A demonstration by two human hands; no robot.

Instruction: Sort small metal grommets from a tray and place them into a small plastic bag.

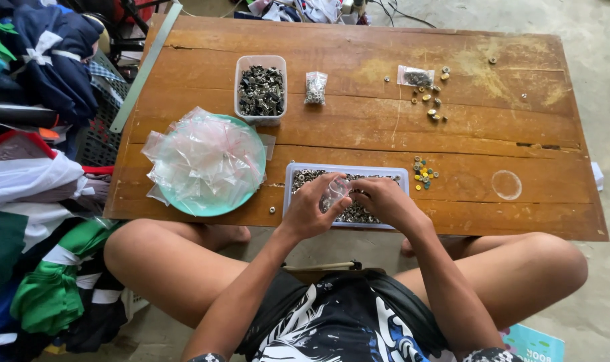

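1. A person seated cross-legged at a low brown wooden tabletop (pixel 358 127) is holding a small clear plastic bag (pixel 336 190) over a long shallow clear plastic tray of small metal rings (pixel 305 179); the left hand (pixel 309 209) and right hand (pixel 383 201) are both pinching the bag between fingertips.
2. The bag is hanging just above the tray's middle, its long axis apparently running upright; which way its mouth is pointing is too small to tell.
3. Beyond the tray, one small filled clear bag (pixel 315 87) and a second flat packet (pixel 417 78) are lying sealed; to the tray's left, a heap of empty clear bags is resting on a round green plastic plate (pixel 208 206), judged still to be filled.
4. The tray is looking well stocked, and a square clear tub of dark metal parts (pixel 260 90) is standing beyond it.
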